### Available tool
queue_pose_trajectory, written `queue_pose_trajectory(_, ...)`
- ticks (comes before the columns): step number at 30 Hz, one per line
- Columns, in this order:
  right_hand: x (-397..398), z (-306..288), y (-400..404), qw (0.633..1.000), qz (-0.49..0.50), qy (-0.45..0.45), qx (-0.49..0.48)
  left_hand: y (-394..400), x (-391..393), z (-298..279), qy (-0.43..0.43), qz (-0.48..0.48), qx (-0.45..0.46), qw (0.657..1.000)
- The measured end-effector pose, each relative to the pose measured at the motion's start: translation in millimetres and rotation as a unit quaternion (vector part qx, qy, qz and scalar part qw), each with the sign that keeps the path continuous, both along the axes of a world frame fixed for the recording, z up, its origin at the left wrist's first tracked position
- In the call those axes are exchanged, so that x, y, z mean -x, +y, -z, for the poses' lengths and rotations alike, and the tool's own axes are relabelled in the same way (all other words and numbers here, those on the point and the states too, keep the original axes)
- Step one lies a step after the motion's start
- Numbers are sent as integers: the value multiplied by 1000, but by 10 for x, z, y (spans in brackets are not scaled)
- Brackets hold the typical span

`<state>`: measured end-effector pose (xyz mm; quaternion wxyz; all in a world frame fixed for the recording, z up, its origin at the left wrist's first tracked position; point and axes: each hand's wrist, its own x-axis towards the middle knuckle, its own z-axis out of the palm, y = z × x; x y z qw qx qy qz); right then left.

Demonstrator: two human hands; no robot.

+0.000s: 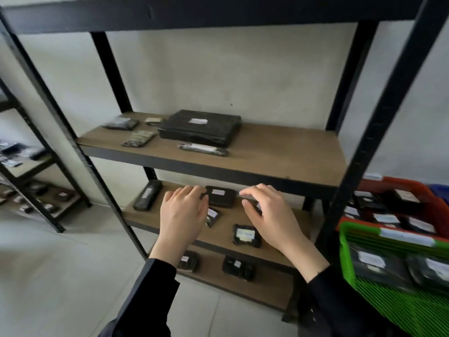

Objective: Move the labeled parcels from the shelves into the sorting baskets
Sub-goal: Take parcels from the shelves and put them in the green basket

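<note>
Black wrapped parcels with white labels lie on a dark metal shelf unit with brown boards. On the second-lowest board (170,220) a squarish black parcel (220,196) sits between my hands. My left hand (183,215) hovers at its left edge, fingers apart, partly covering a small parcel (213,216). My right hand (269,214) hovers at its right, fingers spread and curled, holding nothing. Another labeled parcel (246,235) lies below my right hand, and a long one (147,198) lies at the left. A green basket (359,231) and a red basket (422,188) at the right hold parcels.
The board above carries a large flat black parcel (200,127) and several small ones. The lowest board holds two parcels (239,267). A black upright post (371,132) stands between shelf and baskets. A second shelf unit (34,166) with parcels stands at the left. Pale tiled floor (60,276) lies below.
</note>
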<state>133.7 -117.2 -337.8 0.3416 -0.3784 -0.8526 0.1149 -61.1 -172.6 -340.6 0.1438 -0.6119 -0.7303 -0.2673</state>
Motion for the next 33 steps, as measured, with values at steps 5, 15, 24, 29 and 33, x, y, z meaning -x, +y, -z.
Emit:
queue_pose_trajectory(5,534,-93,329,1000,-22,-5,-1,122,517,-36,-22,-17,-4,1000)
queue_pose_trajectory(15,1534,-42,1503,996,82,-21,-3,1126,1876,-107,-90,-76,-19,993)
queue_pose_trajectory(24,1676,268,1640,980,187,-62,4,1847,2875,-82,-141,-193,42,970)
queue_pose_trajectory(29,1688,215,1699,970,194,-121,79,1958,3132,-46,-94,-193,187,959)
queue_pose_trajectory(33,1698,189,1674,972,194,-99,86,1964,3197,-67,-161,-152,160,962)
